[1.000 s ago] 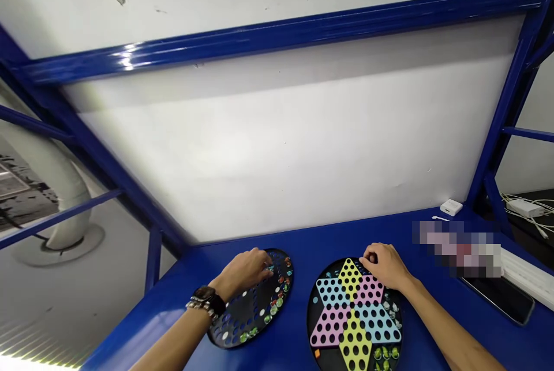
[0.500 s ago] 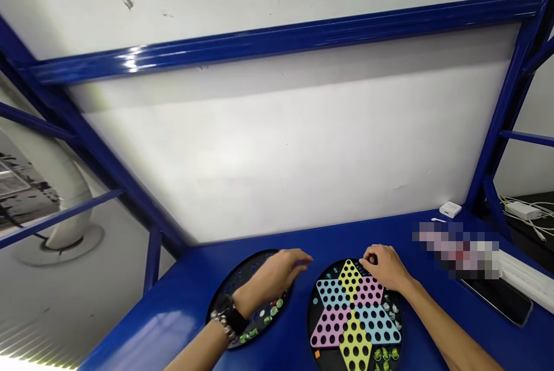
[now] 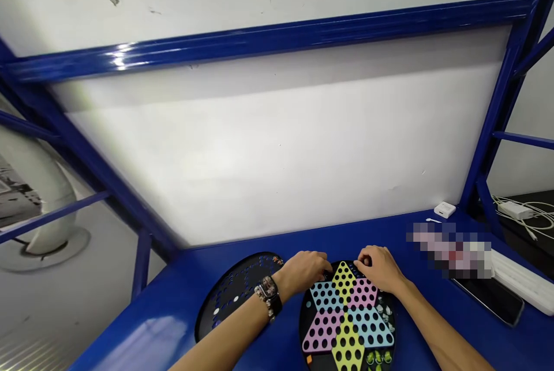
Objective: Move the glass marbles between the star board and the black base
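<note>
Two round boards lie close together on a blue table point(image 3: 151, 336): a plain black board point(image 3: 225, 302) on the left and a star board point(image 3: 306, 304) with six coloured arms on the right. Both have rows of holes.

The left hand point(image 3: 303, 272) sits above the star board's top edge, fingers loosely curled down and partly hidden. The right hand point(image 3: 377, 269) is just beside it, its fingers point(image 3: 362, 259) curled near the top of the yellow arm. Both hands are partly closed, and I cannot tell whether either has hold of anything.

One watch point(image 3: 269, 287) and one beaded bracelet point(image 3: 262, 300) circle the left wrist. A cluster of green marbles point(image 3: 377, 358) sits at the star board's bottom edge, with pale marbles point(image 3: 385, 310) along its right side. One white marble point(image 3: 236, 299) lies on the plain board.

To the right lie one phone point(image 3: 489, 299) and one white charger point(image 3: 444, 209).
</note>
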A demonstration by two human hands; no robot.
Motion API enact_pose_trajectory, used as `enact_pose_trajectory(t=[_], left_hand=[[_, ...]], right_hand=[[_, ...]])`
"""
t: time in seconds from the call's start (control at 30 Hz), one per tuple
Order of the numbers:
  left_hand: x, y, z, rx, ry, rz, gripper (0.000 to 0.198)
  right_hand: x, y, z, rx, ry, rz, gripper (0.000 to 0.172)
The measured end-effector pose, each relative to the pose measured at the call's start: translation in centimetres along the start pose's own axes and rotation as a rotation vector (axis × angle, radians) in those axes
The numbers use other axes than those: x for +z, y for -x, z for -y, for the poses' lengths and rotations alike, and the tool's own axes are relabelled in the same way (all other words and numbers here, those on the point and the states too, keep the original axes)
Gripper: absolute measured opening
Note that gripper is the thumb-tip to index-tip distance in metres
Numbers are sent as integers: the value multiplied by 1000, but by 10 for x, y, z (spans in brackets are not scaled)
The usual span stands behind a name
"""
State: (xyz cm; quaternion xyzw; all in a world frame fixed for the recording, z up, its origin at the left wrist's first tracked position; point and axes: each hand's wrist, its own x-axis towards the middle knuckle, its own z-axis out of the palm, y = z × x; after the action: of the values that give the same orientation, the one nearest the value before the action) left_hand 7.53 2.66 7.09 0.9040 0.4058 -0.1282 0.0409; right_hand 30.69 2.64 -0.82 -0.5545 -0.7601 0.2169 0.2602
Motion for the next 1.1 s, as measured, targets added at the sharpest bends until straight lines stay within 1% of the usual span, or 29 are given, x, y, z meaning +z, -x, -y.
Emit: enact_pose_trajectory(t=[0.17,0.33,0.47,0.57,0.63,0.7,0.77,0.83,0.87,0.93,1.0,1.03,1.1], left_hand=[[3,-4,-12,15,-167,-18,10],[8,-9,-21,61,-276,-46,20],[9,-7,-19,50,-239,-48,22],[-1,7,-5,-16,-66,-84,19],[-8,23,13,-107,86,-149,18],[-10,43,35,-228,197,-212,21],[-4,64,59,-384,232,-226,22],[10,82,77,-526,253,-181,23],[19,89,83,-558,274,-145,24],[37,98,90,-551,349,-88,27],[49,101,89,-505,463,-78,33],[51,101,87,-490,518,-90,36],[46,98,81,-479,592,-127,42]], right_hand=[[-1,0,0,0,5,7,32],[-4,1,2,1,0,9,33],[-3,1,2,4,-2,14,33],[-2,1,1,0,-11,9,32],[-1,1,0,-3,-18,9,33],[-1,1,1,-4,-19,14,34],[-1,2,1,-4,-17,15,34],[-2,2,2,1,-17,12,34],[-2,2,2,5,-17,11,34],[-2,2,2,9,-18,8,33],[-1,2,1,5,-18,8,34],[-1,1,1,3,-18,8,34],[-1,1,1,0,-22,8,34]])
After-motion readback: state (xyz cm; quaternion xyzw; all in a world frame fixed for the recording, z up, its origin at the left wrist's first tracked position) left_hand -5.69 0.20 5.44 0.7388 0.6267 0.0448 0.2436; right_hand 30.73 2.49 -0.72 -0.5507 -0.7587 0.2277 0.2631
